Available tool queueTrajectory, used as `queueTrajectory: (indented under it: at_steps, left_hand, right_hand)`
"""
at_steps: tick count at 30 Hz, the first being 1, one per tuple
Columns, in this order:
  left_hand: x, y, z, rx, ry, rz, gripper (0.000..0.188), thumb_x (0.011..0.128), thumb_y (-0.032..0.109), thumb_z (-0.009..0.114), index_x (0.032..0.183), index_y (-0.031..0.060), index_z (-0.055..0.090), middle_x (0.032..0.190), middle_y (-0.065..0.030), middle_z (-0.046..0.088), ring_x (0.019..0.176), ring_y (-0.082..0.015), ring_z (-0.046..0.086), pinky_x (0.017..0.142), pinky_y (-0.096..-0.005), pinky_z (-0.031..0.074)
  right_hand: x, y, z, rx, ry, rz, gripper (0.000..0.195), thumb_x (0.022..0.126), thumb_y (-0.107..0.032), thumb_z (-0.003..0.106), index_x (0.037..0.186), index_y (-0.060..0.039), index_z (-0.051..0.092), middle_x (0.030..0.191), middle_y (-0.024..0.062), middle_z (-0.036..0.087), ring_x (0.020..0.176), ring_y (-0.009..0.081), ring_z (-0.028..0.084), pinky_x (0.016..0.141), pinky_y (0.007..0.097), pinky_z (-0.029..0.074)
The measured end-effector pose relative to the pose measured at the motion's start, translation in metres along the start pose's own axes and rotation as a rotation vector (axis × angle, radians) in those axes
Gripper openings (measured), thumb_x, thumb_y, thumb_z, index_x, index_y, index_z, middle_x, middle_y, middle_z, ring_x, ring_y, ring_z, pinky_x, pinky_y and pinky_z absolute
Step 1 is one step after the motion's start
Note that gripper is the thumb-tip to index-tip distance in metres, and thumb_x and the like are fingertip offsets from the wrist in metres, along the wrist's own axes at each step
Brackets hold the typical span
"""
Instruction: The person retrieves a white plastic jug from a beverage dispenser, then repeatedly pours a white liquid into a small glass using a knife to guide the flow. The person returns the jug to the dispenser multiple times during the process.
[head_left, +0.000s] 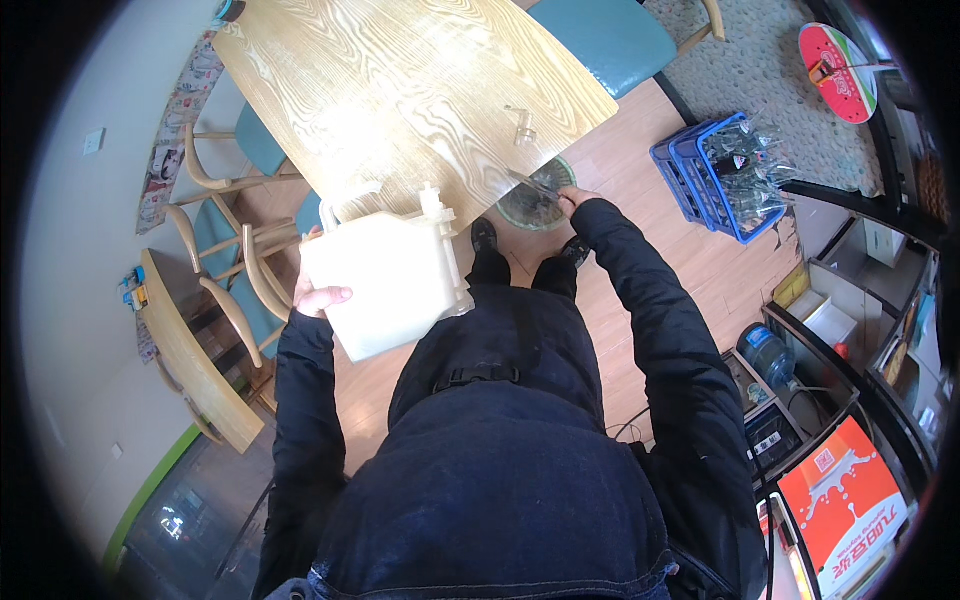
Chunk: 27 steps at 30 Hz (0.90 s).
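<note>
My left hand (319, 296) grips the left side of a white plastic tank (394, 281), thumb on its near face. A curved spout or tube (351, 199) and a pale plastic fitting (433, 206) rise from its top. The tank is held in front of my lap at the table's near edge. In my right hand (577, 199) is a slender metal tool (531, 182), too small to name exactly; its tip points left, over the table's corner. A small clear plastic piece (525, 127) lies on the wooden table (420, 90).
Below the table corner stands a round green-rimmed wastebasket (546, 214). Blue crates (701, 180) of glass bottles are on the right, near a water jug (766, 354) and shelving (832, 300). Wooden chairs with teal seats (247, 307) stand at left; another teal seat (611, 41) is beyond the table.
</note>
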<state>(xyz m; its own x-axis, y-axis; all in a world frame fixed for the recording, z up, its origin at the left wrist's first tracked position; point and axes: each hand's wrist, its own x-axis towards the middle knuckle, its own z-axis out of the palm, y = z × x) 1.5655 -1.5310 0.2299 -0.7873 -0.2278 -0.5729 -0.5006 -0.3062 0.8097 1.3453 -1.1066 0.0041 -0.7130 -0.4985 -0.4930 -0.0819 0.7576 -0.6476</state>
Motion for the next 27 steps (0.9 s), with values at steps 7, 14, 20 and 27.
queueTrajectory:
  at_steps: [7, 14, 20, 27]
  left_hand:
    - [-0.002, 0.012, 0.009, 0.013, 0.009, 0.006, 0.123, 0.057, 0.005, 0.081, 0.161, 0.0062, 0.016, 0.139, -0.0197, 0.052, 0.128, -0.0362, 0.053, 0.108, -0.0444, 0.045]
    - [-0.001, 0.005, 0.002, 0.104, 0.004, 0.003, 0.126, 0.054, 0.013, 0.082, 0.16, 0.0052, 0.014, 0.141, -0.0216, 0.051, 0.131, -0.0384, 0.051, 0.11, -0.047, 0.043]
    - [-0.007, -0.004, -0.001, 0.083, -0.012, 0.006, 0.126, 0.055, 0.012, 0.083, 0.16, 0.0065, 0.013, 0.141, -0.0209, 0.052, 0.131, -0.0382, 0.051, 0.111, -0.0471, 0.043]
    - [-0.013, -0.015, -0.006, 0.036, 0.026, 0.0, 0.127, 0.055, 0.011, 0.084, 0.161, 0.0072, 0.013, 0.141, -0.0208, 0.051, 0.128, -0.0392, 0.054, 0.108, -0.0462, 0.046]
  right_hand:
    - [0.011, 0.026, -0.007, 0.043, -0.204, -0.077, 0.032, 0.097, -0.031, 0.061, 0.122, -0.011, 0.069, 0.11, 0.0202, 0.072, 0.103, 0.0385, 0.069, 0.092, 0.0442, 0.054]
    - [0.041, 0.021, -0.025, 0.045, -0.029, -0.001, 0.034, 0.099, -0.033, 0.059, 0.123, -0.0113, 0.068, 0.11, 0.0221, 0.072, 0.106, 0.0382, 0.068, 0.095, 0.0439, 0.053]
    - [0.054, 0.006, -0.043, -0.023, -0.065, -0.034, 0.031, 0.099, -0.031, 0.057, 0.119, -0.0108, 0.069, 0.106, 0.0213, 0.072, 0.102, 0.0376, 0.069, 0.093, 0.0438, 0.053]
    - [0.037, 0.001, -0.069, -0.154, -0.282, -0.123, 0.028, 0.099, -0.029, 0.058, 0.117, -0.0108, 0.07, 0.105, 0.0182, 0.072, 0.1, 0.0342, 0.069, 0.091, 0.0424, 0.052]
